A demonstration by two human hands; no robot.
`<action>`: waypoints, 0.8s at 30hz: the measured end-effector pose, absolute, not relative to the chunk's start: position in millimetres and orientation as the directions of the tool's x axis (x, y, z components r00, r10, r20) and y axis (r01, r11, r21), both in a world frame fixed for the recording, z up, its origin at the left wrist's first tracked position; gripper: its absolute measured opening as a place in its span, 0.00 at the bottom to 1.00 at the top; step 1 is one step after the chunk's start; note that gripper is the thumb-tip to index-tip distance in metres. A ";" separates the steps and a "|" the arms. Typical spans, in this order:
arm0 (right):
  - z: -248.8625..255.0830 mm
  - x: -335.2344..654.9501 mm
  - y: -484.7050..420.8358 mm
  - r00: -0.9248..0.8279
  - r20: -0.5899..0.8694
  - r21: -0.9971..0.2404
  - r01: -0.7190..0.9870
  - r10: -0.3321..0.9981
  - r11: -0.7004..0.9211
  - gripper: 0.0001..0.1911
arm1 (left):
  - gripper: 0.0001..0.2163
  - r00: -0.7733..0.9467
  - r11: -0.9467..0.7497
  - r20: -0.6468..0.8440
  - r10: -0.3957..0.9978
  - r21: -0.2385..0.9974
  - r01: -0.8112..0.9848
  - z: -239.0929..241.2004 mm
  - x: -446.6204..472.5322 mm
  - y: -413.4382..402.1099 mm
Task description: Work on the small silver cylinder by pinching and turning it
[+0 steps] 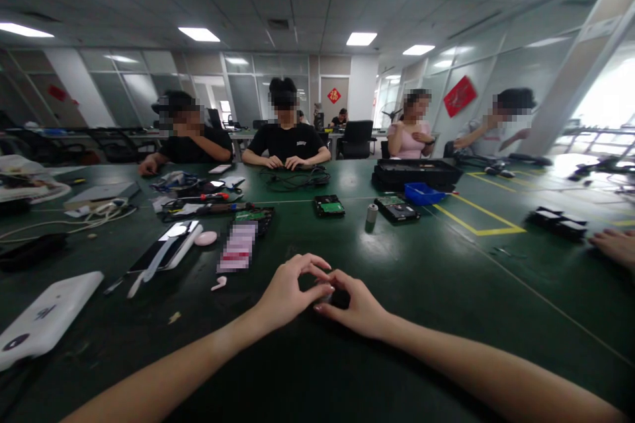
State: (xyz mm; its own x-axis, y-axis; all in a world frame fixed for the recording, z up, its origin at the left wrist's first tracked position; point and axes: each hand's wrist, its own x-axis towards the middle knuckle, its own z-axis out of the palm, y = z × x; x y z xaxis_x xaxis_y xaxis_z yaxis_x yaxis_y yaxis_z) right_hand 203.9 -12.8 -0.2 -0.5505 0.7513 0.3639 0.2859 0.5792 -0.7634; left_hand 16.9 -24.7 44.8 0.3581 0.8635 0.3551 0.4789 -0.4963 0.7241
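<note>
green tabletop (446, 297) below; left hand (290, 287), right hand (361, 306) arched, fingertips close together; cannot tell if pinching anything.

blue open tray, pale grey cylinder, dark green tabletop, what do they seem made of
Blue open-topped tray: probably moulded plastic with a smooth finish, from its even, saturated colour. Small pale grey cylinder: perhaps satin metal, given its soft sheen, though painted plastic is possible. Dark green flat tabletop: possibly rubber or vinyl matting, satin, showing blurred light reflections.
</note>
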 end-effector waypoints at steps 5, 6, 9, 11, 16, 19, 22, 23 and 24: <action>4.7 204.0 -15.5 -0.552 0.341 -0.784 0.280 0.761 0.554 0.16 | 0.12 0.286 -0.470 0.374 0.882 0.735 0.488 48.1 20.2 -28.8; 5.0 203.9 -15.8 -0.550 0.337 -0.786 0.283 0.764 0.550 0.16 | 0.11 0.271 -0.475 0.390 0.880 0.747 0.466 50.0 18.9 -28.5; 5.3 203.7 -16.1 -0.552 0.334 -0.789 0.280 0.764 0.548 0.17 | 0.11 0.159 -0.482 0.461 0.873 0.769 0.419 51.7 5.8 -21.3; 5.7 203.7 -16.2 -0.557 0.334 -0.788 0.278 0.760 0.550 0.18 | 0.12 0.067 -0.460 0.486 0.872 0.764 0.453 45.1 -9.1 -12.1; 7.0 203.1 -16.5 -0.557 0.303 -0.790 0.306 0.773 0.531 0.19 | 0.08 0.081 -0.316 0.344 0.935 0.709 0.630 9.5 -41.3 7.0; 6.9 202.6 -16.9 -0.559 0.296 -0.789 0.314 0.775 0.528 0.19 | 0.06 0.115 -0.324 0.345 0.932 0.645 0.692 -3.4 -49.2 8.5; 6.7 202.5 -17.6 -0.550 0.308 -0.776 0.326 0.776 0.539 0.18 | 0.06 0.126 -0.341 0.374 0.919 0.593 0.730 -3.8 -51.5 6.8; 6.9 202.6 -17.8 -0.546 0.312 -0.772 0.331 0.778 0.542 0.18 | 0.05 0.127 -0.341 0.377 0.918 0.581 0.739 -1.5 -50.9 6.2; 7.2 202.7 -18.0 -0.545 0.312 -0.770 0.334 0.778 0.543 0.18 | 0.05 0.121 -0.339 0.381 0.917 0.581 0.739 1.9 -49.2 5.4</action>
State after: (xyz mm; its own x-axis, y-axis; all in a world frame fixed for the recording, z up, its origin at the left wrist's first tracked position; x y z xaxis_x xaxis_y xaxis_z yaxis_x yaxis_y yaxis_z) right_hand 202.7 -18.0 7.2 -0.5450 0.7781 0.3124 0.3341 0.5433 -0.7702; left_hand -49.2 5.4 1.9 0.1213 0.9168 0.3806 0.7395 -0.3392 0.5815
